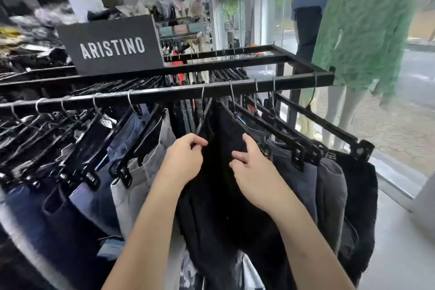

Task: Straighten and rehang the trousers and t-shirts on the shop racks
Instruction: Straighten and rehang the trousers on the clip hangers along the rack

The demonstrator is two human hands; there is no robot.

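Head view, looking down over a black rack rail crowded with trousers on black clip hangers. Shows both bare hands up at the waist of the black trousers, hung near the middle of the rail between the pale grey trousers on the left and the dark navy trousers on the right.

Finds the left hand with fingers curled and thumb drawn in, pinching the left top edge of the black trousers just below a thin hanger arm; clip inside that pinch or not, cannot tell. Finds the right hand against the right side of the same waist, thumb raised, forefinger stretched leftward, other fingers loosely bent; gripping or merely touching, cannot tell.

Takes in blue jeans further left, tilted on their hangers. Takes in a dark sign lettered ARISTINO on top of the rack. Catches two mannequins by the window on the right, one in a navy t-shirt, one in a green dress. Leaves the back wall as a blur of dark caps and small goods.
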